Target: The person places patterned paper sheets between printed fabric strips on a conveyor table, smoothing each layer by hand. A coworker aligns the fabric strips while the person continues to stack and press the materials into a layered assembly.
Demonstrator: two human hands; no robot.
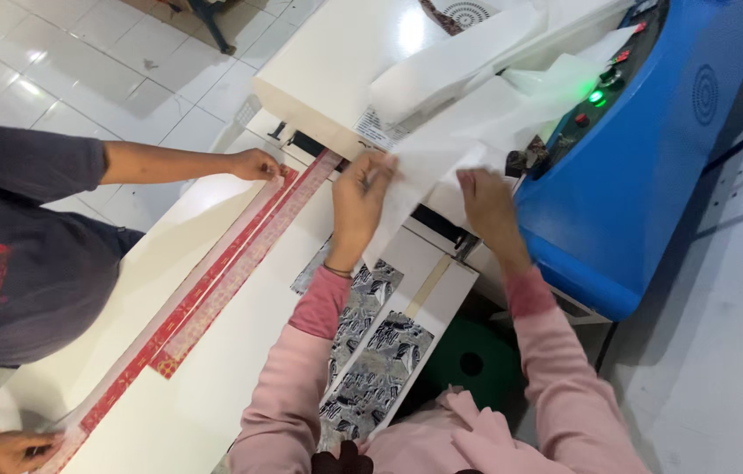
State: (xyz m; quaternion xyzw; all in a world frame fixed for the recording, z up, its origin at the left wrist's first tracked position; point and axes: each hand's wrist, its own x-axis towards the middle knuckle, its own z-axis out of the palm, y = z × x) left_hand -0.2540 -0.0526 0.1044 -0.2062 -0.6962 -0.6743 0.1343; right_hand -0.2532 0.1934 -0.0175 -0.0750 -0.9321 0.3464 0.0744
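Left hand (361, 200): fingers curled, the edge of a white fabric strip (442, 145) is pinched near the machine's feed slot. Right hand (487, 204): laid on the same strip just beside the left, fingers bent down onto it; a full grasp versus a flat press cannot be told from this angle. Both arms are covered by pink sleeves.

The white fabric strip is draped from the top of the cream machine housing (328, 70) down toward the hands, at the front edge of the housing. More white pieces are piled on top of the housing, next to the blue control unit (635, 175), where a green lamp (597, 96) is lit.

Below the wrists, silver patterned pieces (371, 351) are laid on a narrow white board, between the two forearms.

To the left, long red patterned strips (231, 263) are stretched along the white table (213, 386), running from the machine toward the near corner. The far end of the strips is held down by a co-worker's hand (257, 164), the near end by another hand (11, 449) at the bottom left. The co-worker is dressed in a dark grey shirt.

White floor tiles are seen around the table.
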